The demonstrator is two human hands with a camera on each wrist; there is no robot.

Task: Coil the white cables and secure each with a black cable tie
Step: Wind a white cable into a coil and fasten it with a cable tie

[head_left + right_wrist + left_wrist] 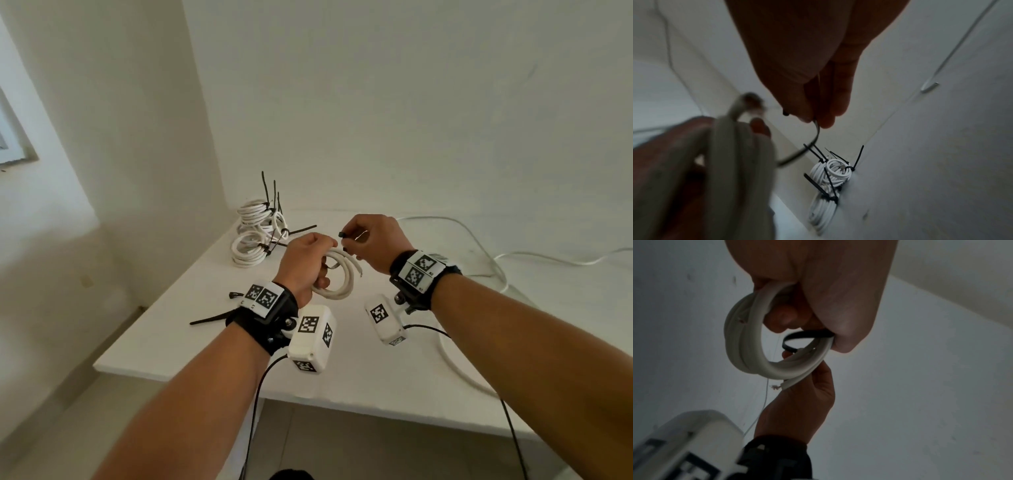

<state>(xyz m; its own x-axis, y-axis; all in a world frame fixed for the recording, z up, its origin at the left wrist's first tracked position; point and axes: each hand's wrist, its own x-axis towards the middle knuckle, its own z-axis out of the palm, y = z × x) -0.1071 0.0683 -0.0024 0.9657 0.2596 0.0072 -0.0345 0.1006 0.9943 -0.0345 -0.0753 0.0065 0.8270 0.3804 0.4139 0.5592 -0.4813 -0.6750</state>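
My left hand grips a small coil of white cable above the table; the left wrist view shows the coil with its cut end hanging free. A black cable tie loops through the coil by my left fingers. My right hand pinches that tie between thumb and fingertips, its head sticking out to the left. The tie curves from my right fingers toward the blurred coil in the right wrist view.
A pile of tied white coils with black tie tails sits at the table's far left corner. Loose black ties lie near the left edge. Uncoiled white cable runs across the right of the white table.
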